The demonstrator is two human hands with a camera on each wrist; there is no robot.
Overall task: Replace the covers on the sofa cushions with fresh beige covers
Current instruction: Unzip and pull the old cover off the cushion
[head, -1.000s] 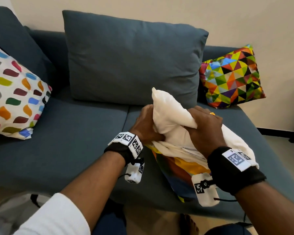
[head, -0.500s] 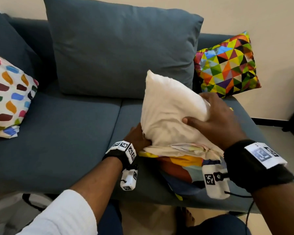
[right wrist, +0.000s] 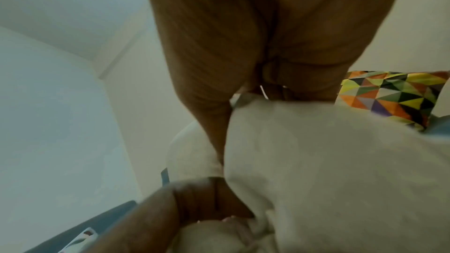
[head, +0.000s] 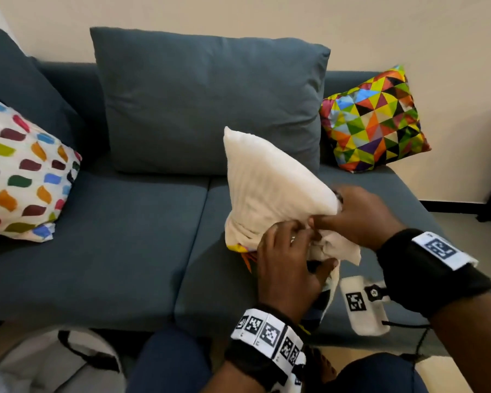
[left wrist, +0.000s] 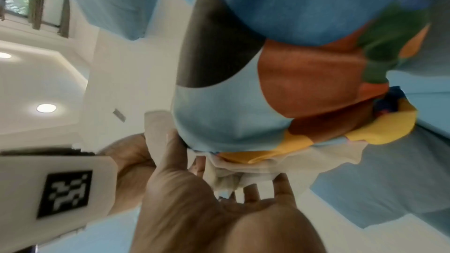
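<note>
A blue sofa (head: 102,236) fills the head view, a big back cushion (head: 204,100) at 12 o'clock. A spotted pillow (head: 20,177) leans at 9 o'clock, a triangle-print pillow (head: 374,120) at 2 o'clock. On the seat at centre stands the white insert (head: 270,182), tilted, its lower end still in the colourful cover (left wrist: 280,88) bunched below it at 6 o'clock. The right hand (head: 360,217) grasps the insert's lower corner. The left hand (head: 284,268), just beside it, pinches the cover's white edge.
</note>
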